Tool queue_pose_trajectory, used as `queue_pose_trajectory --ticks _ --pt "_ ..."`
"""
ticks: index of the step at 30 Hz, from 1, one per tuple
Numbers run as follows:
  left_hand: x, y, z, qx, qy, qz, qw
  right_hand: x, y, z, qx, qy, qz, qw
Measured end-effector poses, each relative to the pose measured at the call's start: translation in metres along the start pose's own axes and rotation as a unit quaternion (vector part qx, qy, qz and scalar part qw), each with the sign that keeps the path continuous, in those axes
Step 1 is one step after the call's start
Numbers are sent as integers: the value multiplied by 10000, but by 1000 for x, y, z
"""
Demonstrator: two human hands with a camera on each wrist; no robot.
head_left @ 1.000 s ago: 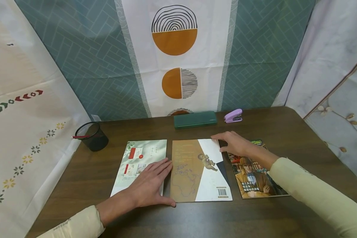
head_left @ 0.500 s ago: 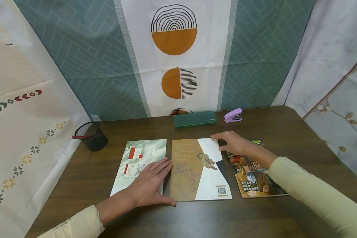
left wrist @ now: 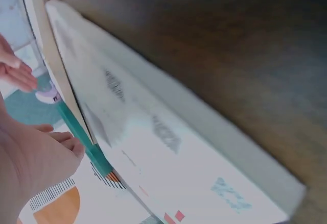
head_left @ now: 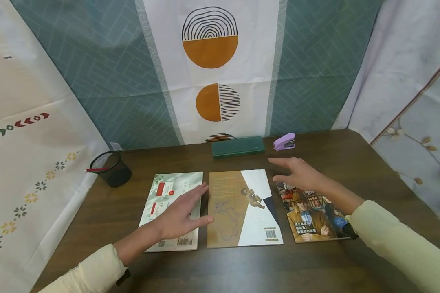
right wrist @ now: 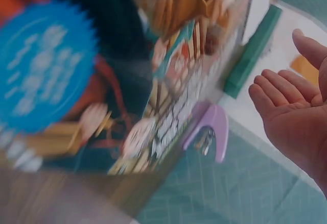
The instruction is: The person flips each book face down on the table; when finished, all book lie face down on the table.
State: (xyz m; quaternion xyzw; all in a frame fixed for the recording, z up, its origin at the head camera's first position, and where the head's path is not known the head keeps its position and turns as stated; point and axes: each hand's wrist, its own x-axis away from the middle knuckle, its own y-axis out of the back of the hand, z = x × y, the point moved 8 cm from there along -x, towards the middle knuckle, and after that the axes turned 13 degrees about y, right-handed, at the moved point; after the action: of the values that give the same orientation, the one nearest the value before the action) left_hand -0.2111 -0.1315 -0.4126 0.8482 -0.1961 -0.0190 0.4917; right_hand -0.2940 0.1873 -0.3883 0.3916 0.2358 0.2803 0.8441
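Three books lie in a row on the dark wooden table. The brown-and-white book [head_left: 227,211], marked with a cherub figure and a barcode, is in the middle. My left hand [head_left: 181,213] hovers over the pale green book [head_left: 179,240] on the left, fingers straight and thumb spread towards the middle book. Above the top of the illustrated book [head_left: 311,219] on the right, my right hand [head_left: 300,173] is held with fingers extended and thumb apart. Both hands hold nothing. In the right wrist view the right palm [right wrist: 296,117] faces the camera, fingers loosely bent.
A green pencil case [head_left: 238,147] and a purple stapler [head_left: 284,141] lie along the table's back edge. At the back left stands a black mesh pen cup [head_left: 115,173] with a red pencil across it. Patterned cloth hangs behind and at both sides.
Both hands have lifted away from the middle book: the left has drawn back slightly up and left, the right has moved right. The books stay in place; the head view shifted slightly.
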Motion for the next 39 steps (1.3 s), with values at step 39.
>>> queue_pose_trajectory --ticks 39 --pt "-56 -98 -154 399 -921 1610 9818 93 49 -77 145 -738 -269 9968"
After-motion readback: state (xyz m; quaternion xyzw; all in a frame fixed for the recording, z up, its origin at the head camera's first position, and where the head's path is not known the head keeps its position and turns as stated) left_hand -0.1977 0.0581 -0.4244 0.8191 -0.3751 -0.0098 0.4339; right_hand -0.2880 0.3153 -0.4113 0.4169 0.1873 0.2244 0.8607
